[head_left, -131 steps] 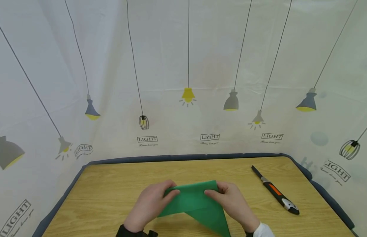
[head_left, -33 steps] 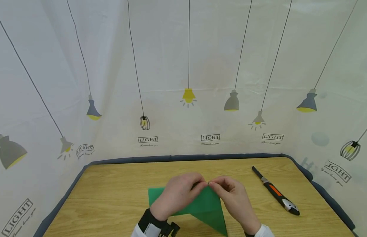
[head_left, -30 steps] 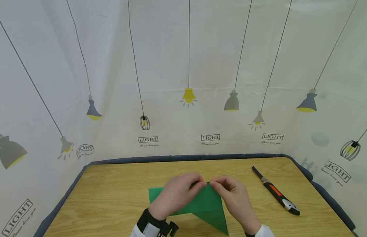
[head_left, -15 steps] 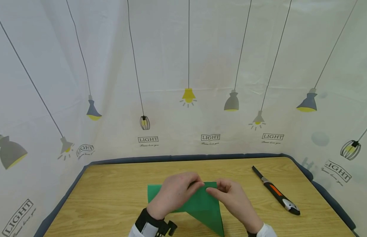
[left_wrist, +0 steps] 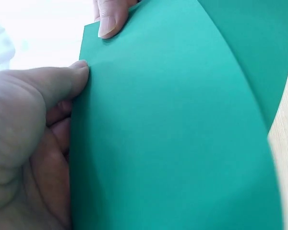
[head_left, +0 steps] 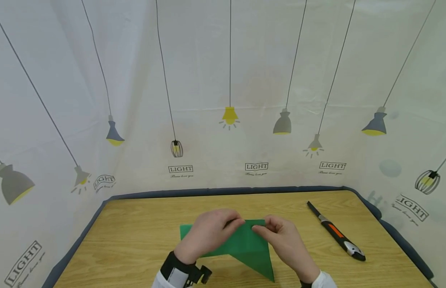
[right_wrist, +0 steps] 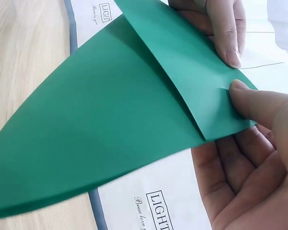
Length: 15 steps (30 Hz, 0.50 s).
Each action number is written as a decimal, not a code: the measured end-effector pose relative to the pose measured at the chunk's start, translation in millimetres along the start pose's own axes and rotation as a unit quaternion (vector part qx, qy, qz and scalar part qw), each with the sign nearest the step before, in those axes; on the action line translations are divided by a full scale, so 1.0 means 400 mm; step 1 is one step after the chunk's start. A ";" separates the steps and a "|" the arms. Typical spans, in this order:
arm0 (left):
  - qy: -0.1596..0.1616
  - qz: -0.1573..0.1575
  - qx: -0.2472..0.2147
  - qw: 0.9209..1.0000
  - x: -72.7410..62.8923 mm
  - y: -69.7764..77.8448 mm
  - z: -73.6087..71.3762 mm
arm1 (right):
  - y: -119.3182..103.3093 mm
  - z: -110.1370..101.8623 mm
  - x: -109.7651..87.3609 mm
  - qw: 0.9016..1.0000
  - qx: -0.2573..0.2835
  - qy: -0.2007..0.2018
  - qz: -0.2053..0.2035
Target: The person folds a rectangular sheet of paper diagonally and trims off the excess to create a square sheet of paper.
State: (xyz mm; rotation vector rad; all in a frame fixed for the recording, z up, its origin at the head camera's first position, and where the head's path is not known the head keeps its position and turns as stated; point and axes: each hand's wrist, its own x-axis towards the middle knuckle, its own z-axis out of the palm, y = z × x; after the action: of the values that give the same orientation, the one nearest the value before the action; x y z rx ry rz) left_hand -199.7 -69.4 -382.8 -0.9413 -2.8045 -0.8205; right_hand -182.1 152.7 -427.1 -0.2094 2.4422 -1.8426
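Observation:
Both hands hold up a folded sheet of green paper (head_left: 244,244) over the near part of the table. My left hand (head_left: 208,234) pinches its top folded edge near the middle, thumb facing me. At the top right corner, my right hand (head_left: 286,244) pinches the paper between thumb and fingers. A folded band (right_wrist: 182,72) overlaps a larger flap (right_wrist: 96,124) in the right wrist view; the flap tapers to a point lower right in the head view. The left wrist view shows the left thumb (left_wrist: 74,79) along the paper's edge.
A utility knife (head_left: 336,234) with a black, orange and silver handle lies on the wooden table (head_left: 136,236), right of the hands. Dark blue edging (head_left: 208,192) borders the table. A white curtain (head_left: 201,80) printed with lamps stands behind it.
The left hand has shifted from the paper's left end to mid-edge, then slid slightly left. The right hand met it near the crease, then moved out to the right corner. The knife stays put.

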 end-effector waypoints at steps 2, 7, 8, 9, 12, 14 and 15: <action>0.006 0.006 0.013 1.000 0.001 0.000 0.001 | 0.000 0.000 0.001 1.000 -0.001 0.002 0.002; 0.019 0.013 0.026 0.999 0.002 -0.004 0.005 | 0.000 -0.003 0.002 1.000 -0.005 -0.005 0.014; 0.020 0.014 0.025 0.999 0.002 -0.004 0.005 | 0.000 -0.003 0.001 1.000 -0.008 -0.008 0.016; 0.019 0.014 0.025 0.999 0.002 -0.005 0.005 | -0.001 -0.003 0.001 1.000 -0.011 -0.009 0.017; 0.015 0.014 0.019 1.000 0.002 -0.004 0.005 | -0.003 -0.002 0.001 1.000 -0.022 -0.006 0.019; 0.010 0.014 0.014 1.000 0.003 -0.005 0.004 | -0.001 -0.002 0.001 1.000 -0.022 -0.001 0.019; 0.007 0.014 0.010 1.000 0.002 -0.006 0.004 | 0.000 -0.002 0.002 1.000 -0.022 0.002 0.019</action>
State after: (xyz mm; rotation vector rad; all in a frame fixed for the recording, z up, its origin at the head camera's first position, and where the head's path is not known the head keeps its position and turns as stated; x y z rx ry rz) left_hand -201.7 -69.7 -385.0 -0.9668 -2.7760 -0.7911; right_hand -182.8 153.2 -426.8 -0.1620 2.4731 -1.7773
